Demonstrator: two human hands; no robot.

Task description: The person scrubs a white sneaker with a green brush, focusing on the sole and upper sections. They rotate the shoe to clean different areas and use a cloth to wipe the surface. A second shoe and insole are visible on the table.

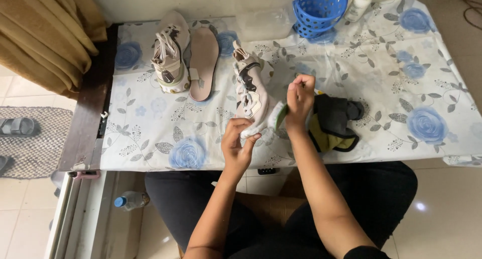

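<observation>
The left hand [237, 141] grips the near end of a pale beige lace-up sneaker [252, 96] on the blue-rose floral tablecloth [391, 88]. The right hand [299, 99] pinches closed beside the sneaker; what it holds is unclear.

1. The left hand [237, 141] grips the near end of a beige sneaker [251, 96] on the flowered table cover [150, 128].
2. The right hand [300, 99] pinches something small just beside the sneaker; what it is cannot be told.
3. A second sneaker [169, 55] and a loose insole [203, 63] lie farther back.
4. A blue basket [317, 8] stands at the far edge.
</observation>
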